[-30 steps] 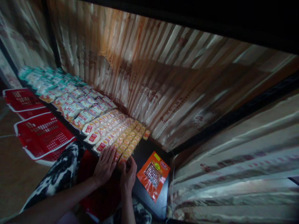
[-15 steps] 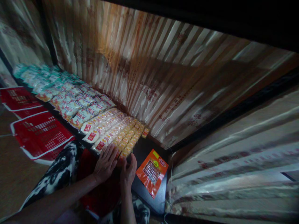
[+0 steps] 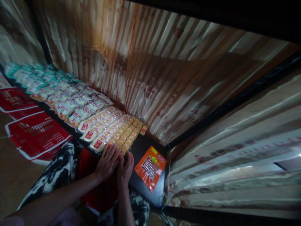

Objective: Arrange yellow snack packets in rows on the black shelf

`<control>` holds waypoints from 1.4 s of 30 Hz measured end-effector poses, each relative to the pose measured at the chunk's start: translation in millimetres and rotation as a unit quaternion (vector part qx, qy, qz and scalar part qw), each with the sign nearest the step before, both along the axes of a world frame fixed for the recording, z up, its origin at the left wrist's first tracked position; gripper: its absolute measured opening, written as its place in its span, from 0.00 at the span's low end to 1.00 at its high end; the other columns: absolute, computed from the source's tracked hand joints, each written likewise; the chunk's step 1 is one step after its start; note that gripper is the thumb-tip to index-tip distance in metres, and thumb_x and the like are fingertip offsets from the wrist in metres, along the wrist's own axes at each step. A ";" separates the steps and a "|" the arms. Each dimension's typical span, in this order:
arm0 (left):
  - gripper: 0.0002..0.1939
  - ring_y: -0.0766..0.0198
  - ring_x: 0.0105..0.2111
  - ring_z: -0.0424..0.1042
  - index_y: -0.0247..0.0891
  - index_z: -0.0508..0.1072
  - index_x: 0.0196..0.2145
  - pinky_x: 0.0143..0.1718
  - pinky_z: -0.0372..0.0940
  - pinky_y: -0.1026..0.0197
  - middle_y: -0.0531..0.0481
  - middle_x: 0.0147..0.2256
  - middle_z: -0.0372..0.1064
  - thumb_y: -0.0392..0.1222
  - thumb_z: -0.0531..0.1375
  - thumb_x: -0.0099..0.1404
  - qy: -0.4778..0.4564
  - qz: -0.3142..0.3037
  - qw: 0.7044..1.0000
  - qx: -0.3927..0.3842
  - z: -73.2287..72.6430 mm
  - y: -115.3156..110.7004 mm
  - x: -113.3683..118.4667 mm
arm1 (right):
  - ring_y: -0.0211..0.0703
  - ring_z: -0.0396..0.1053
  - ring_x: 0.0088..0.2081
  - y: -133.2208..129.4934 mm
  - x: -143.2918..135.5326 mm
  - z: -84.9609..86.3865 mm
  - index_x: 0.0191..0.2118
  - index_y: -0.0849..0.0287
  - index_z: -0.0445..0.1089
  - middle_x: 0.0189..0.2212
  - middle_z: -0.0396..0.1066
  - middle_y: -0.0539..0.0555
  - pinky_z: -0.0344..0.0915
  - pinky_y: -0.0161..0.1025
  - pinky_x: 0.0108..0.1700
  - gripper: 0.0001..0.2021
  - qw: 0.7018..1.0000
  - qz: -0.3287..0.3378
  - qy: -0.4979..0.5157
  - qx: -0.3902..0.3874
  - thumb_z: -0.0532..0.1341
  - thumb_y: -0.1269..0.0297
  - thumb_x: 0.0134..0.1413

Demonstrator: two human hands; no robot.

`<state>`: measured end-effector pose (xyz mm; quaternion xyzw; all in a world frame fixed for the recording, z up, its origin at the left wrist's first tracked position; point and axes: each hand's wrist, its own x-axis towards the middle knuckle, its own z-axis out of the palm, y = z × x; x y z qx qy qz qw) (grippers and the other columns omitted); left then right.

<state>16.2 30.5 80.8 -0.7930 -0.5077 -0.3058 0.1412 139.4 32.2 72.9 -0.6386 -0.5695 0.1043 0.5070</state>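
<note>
At the flattened, empty left grip point(image 3: 107, 164) and curled right grip point(image 3: 125, 167), its hold unclear, shiny yellow packets point(image 3: 125, 137) are lined up.

The left hand point(image 3: 107, 164) and right hand point(image 3: 125, 167) hide the near ends of the yellow packet rows point(image 3: 126, 137); we cannot tell whether either grips one. The picture's left edge cuts off the farther red basket point(image 3: 17, 99). Far-left teal packets point(image 3: 35, 78) look blurred to us.
</note>
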 end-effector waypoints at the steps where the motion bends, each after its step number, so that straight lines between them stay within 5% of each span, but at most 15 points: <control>1: 0.26 0.52 0.65 0.41 0.33 0.54 0.62 0.63 0.40 0.44 0.38 0.63 0.51 0.41 0.46 0.68 0.000 -0.006 1.000 0.002 -0.9 -2.4 0.9 | 0.51 0.63 0.53 -1.5 -1.5 0.3 0.51 0.61 0.65 0.52 0.63 0.66 0.65 0.47 0.47 0.21 1.000 -0.006 0.005 0.003 0.51 0.54 0.58; 13: 0.29 0.53 0.65 0.41 0.34 0.52 0.63 0.63 0.42 0.46 0.42 0.64 0.47 0.41 0.49 0.65 0.060 -0.054 0.994 -0.068 -16.2 -36.0 7.3 | 0.46 0.66 0.46 -37.1 -15.9 11.8 0.46 0.62 0.66 0.43 0.67 0.62 0.64 0.46 0.49 0.14 1.000 -0.004 0.009 0.017 0.48 0.65 0.62; 22: 0.31 0.55 0.63 0.47 0.33 0.48 0.64 0.61 0.48 0.50 0.43 0.61 0.55 0.35 0.50 0.63 0.061 -0.098 0.990 -0.084 -58.4 -68.7 -5.9 | 0.42 0.66 0.43 -71.2 -25.4 2.4 0.46 0.59 0.67 0.41 0.67 0.59 0.68 0.39 0.44 0.13 0.991 0.068 -0.082 0.083 0.50 0.72 0.60; 31: 0.32 0.61 0.59 0.57 0.37 0.45 0.64 0.56 0.60 0.56 0.45 0.58 0.61 0.31 0.48 0.64 0.027 -0.141 0.975 -0.172 -59.3 -75.4 -24.2 | 0.44 0.65 0.42 -84.2 -25.3 -9.1 0.47 0.58 0.68 0.39 0.66 0.59 0.67 0.43 0.44 0.14 0.979 0.127 -0.138 0.082 0.49 0.71 0.59; 38: 0.30 0.62 0.59 0.57 0.38 0.51 0.63 0.57 0.59 0.56 0.45 0.58 0.60 0.32 0.48 0.63 0.029 -0.148 0.961 -0.231 -71.8 -79.5 -34.8 | 0.46 0.67 0.45 -89.2 -25.5 -26.8 0.47 0.57 0.70 0.41 0.70 0.60 0.67 0.46 0.47 0.16 0.977 0.142 -0.153 0.040 0.49 0.71 0.58; 42: 0.26 0.63 0.53 0.65 0.39 0.64 0.57 0.52 0.62 0.60 0.47 0.52 0.69 0.31 0.46 0.62 -0.014 -0.097 0.942 -0.321 -94.4 -85.6 -49.3 | 0.48 0.71 0.45 -93.6 -31.8 -56.7 0.48 0.59 0.71 0.42 0.73 0.62 0.69 0.44 0.44 0.19 0.969 0.167 -0.155 -0.098 0.48 0.72 0.57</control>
